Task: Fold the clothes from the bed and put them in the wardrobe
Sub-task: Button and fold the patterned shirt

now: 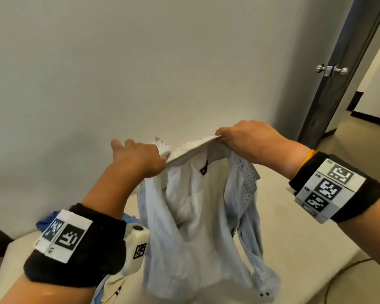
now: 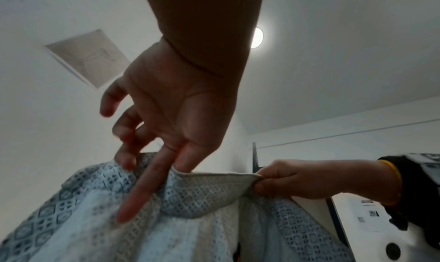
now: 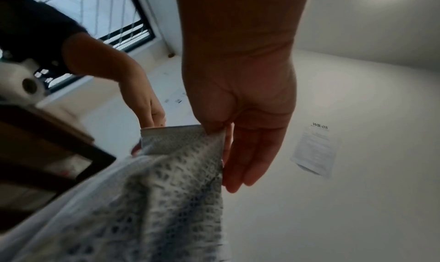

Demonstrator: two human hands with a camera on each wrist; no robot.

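Shirt (image 1: pixel 198 207) hangs between my hands, above bed (image 1: pixel 298 238). My left hand (image 1: pixel 138 159) at collar's left end, my right hand (image 1: pixel 248 139) at collar's right end. Heap of clothes (image 1: pixel 127 218) on bed, left of shirt, behind my left wrist. Wall (image 1: pixel 140 73) behind bed. Door (image 1: pixel 342 69) right of wall, beyond my right hand.

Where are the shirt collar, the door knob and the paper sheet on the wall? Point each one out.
shirt collar (image 1: pixel 191 148): head view, on the top fold between the hands.
door knob (image 1: pixel 341 70): head view, on the right-hand knob.
paper sheet (image 3: pixel 314 151): right wrist view, on its middle.
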